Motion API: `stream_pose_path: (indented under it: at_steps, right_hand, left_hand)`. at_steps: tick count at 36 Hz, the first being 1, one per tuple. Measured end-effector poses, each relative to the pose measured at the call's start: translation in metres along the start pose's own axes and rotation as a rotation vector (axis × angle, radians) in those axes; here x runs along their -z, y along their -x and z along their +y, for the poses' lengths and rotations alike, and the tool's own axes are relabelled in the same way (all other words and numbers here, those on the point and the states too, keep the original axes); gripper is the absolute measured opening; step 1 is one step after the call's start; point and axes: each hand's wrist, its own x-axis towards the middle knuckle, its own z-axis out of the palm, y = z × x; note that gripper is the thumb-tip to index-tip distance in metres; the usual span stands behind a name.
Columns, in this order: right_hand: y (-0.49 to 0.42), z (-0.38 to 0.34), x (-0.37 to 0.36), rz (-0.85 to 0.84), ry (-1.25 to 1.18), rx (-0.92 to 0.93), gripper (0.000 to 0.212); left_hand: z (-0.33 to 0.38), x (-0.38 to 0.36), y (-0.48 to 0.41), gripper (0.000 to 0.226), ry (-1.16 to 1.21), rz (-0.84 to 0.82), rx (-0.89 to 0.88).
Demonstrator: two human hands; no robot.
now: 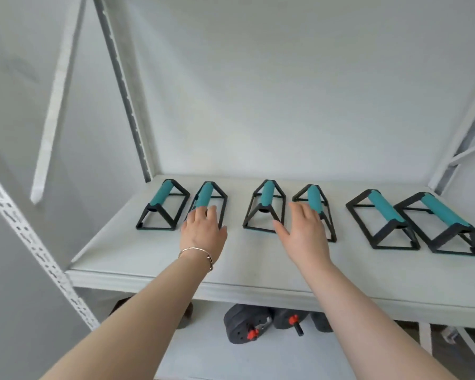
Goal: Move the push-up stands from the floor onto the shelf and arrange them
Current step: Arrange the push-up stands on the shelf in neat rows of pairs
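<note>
Several push-up stands with black frames and teal foam grips stand in a row on the white shelf [154, 256], grouped in pairs. My left hand [203, 230] hovers with fingers spread at the near end of the second stand from the left [206, 193], covering its front. My right hand [303, 231] is open, palm down, at the near end of the fourth stand [314, 200]. Between my hands stands the third stand [266, 198]. The leftmost stand [163, 200] and the two right ones [383, 209] [443, 213] are untouched. Neither hand grips anything.
Perforated white shelf posts rise at the left [30, 237] and back left [126, 100]. Under the shelf lie black dumbbells with red collars [247, 323]. A bracelet [196, 253] circles my left wrist. The shelf's front edge runs across below my hands.
</note>
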Motion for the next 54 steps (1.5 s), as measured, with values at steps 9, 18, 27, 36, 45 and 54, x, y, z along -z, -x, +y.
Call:
stream_pose_path:
  at_steps: [9,18,27,36,45,54]
  right_hand:
    - [-0.036,-0.05,-0.058,-0.056,-0.105,0.039,0.052]
    - [-0.085,-0.094,-0.127,-0.195,-0.273,-0.019,0.056]
    - [-0.113,-0.138,-0.178,-0.409,-0.317,-0.183,0.077]
    - [-0.135,-0.156,-0.191,-0.489,-0.218,-0.298,0.069]
    - [-0.169,-0.139,-0.202,-0.535,-0.108,-0.222,0.064]
    - [-0.206,-0.107,-0.201,-0.662,-0.052,-0.124,0.061]
  left_hand:
    - [-0.068,-0.005,-0.046,0.051,-0.01,0.051,0.074]
    - [-0.118,-0.022,-0.094,0.053,-0.049,0.052,0.146]
    - [-0.151,-0.036,-0.135,0.052,0.01,0.0,0.178]
    - [-0.167,-0.039,-0.169,0.051,0.063,-0.098,0.155]
    - [-0.207,-0.041,-0.217,0.054,0.122,-0.171,0.008]
    - [-0.241,-0.043,-0.254,0.057,0.221,-0.21,-0.128]
